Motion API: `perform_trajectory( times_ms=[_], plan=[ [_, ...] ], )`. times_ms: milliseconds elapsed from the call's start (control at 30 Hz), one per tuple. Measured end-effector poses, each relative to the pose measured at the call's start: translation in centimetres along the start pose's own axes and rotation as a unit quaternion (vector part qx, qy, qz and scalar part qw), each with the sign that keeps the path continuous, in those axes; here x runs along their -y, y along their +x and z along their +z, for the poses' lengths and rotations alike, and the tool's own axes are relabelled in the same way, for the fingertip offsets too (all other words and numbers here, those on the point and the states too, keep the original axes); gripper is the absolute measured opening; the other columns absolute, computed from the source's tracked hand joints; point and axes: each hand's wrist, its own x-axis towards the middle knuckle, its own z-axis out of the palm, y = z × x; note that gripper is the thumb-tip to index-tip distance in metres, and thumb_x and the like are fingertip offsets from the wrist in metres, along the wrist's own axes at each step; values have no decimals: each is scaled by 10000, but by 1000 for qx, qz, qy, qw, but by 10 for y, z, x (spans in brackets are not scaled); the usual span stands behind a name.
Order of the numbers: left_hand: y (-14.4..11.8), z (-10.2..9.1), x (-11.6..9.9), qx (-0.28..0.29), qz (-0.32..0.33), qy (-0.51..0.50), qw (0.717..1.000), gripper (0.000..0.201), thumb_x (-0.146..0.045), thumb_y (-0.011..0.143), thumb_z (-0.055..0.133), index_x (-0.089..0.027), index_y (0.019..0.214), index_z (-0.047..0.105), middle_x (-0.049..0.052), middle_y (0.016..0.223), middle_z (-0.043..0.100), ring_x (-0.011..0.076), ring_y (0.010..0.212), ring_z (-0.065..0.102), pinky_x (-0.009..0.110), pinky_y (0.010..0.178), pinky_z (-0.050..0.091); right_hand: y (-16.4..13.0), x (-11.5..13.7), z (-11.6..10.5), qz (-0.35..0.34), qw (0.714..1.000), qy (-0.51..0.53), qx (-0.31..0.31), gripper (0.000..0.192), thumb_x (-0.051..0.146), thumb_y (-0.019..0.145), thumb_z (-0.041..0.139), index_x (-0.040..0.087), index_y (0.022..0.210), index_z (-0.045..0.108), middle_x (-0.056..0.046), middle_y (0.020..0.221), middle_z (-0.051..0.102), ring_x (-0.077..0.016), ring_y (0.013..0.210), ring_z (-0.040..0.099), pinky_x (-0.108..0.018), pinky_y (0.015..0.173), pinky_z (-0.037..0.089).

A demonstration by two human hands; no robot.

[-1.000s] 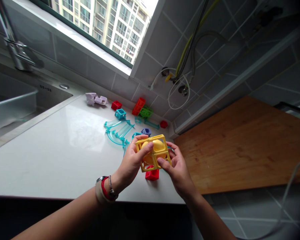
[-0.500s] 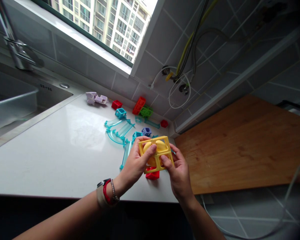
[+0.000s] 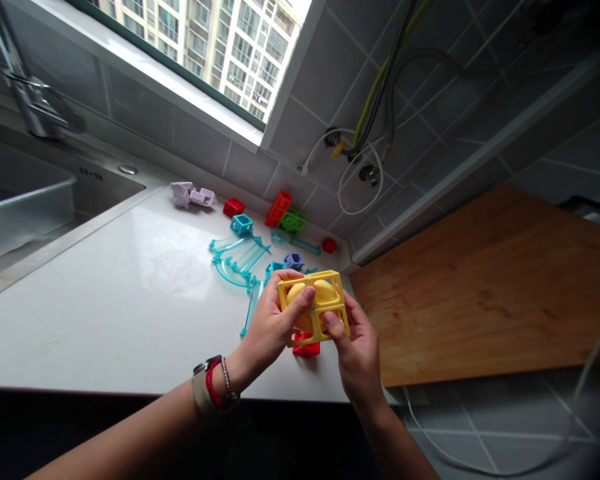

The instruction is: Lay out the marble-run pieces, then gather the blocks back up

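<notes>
A yellow open-framed toy block (image 3: 326, 293) with rounded shapes inside is held up over the counter between both hands. My left hand (image 3: 275, 313) grips its left side, thumb pressed on the near face. On the right side, my right hand (image 3: 355, 340) closes round it with the thumb at its lower part. Behind and below the block sits a red block (image 3: 307, 345), partly covered. Just beyond my left hand lie a teal cube (image 3: 275, 269), a blue-violet cube (image 3: 294, 261) and a translucent teal track piece (image 3: 251, 310).
Farther back on the white counter (image 3: 130, 320) are more teal tracks (image 3: 235, 257), a red block (image 3: 234, 207), an orange-red block (image 3: 279, 209), a green block (image 3: 293, 220) and a lilac toy (image 3: 193, 195). A sink (image 3: 105, 193) lies left, a wooden board (image 3: 480, 287) right.
Both hands keep hold of the yellow block, which has barely shifted. The view has moved very slightly.
</notes>
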Motion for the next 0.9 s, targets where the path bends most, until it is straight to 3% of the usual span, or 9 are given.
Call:
perform_trajectory(
  times_ms=[133, 233, 333, 433, 733, 900],
  plan=[
    [-3, 4, -7, -14, -14, -12, 1000, 407, -534, 861, 776, -227, 1065, 603, -8, 892, 639, 134, 698, 601, 237, 647, 512, -3, 8, -2, -87, 995, -48, -15, 597, 515, 968, 654, 364, 1525, 503, -50, 1624, 458, -328, 1502, 429, -535, 1204, 413],
    [-7, 5, -9, -20, -18, -4, 1000, 393, -593, 897, 698, -220, 1004, 637, -1, 876, 628, 148, 704, 594, 244, 630, 508, -3, 14, -1, -110, 993, -22, 41, 609, 578, 1013, 540, 398, 1582, 419, -4, 1699, 352, -318, 1575, 315, -559, 1256, 332],
    [-12, 4, -6, -20, -33, -3, 999, 443, -662, 938, 583, -242, 1057, 655, 24, 974, 649, 199, 794, 629, 271, 615, 530, -4, 16, 3, -87, 993, 10, 84, 561, 575, 1041, 466, 433, 1581, 413, 27, 1703, 349, -310, 1566, 344, -568, 1263, 320],
    [-17, 3, -2, -21, -60, -34, 997, 474, -705, 950, 518, -282, 1128, 635, 25, 1033, 660, 226, 819, 645, 274, 556, 523, -6, 14, 7, -69, 994, 20, 79, 570, 553, 1046, 447, 429, 1599, 382, 36, 1716, 321, -317, 1565, 347, -584, 1264, 315],
    [-21, 3, -2, -28, -48, -66, 996, 487, -700, 961, 520, -262, 1132, 650, 41, 1072, 683, 224, 849, 661, 266, 579, 519, -13, 13, 11, -69, 995, 8, 73, 600, 547, 1048, 425, 449, 1628, 303, 51, 1722, 301, -324, 1567, 344, -586, 1244, 357],
    [-24, 4, -3, -27, -43, -61, 997, 489, -702, 965, 509, -265, 1147, 630, 47, 1051, 673, 235, 851, 662, 269, 573, 526, -14, 13, 10, -84, 994, 9, 73, 595, 548, 1044, 443, 448, 1620, 331, 43, 1713, 327, -332, 1567, 343, -598, 1275, 283]
  ],
)
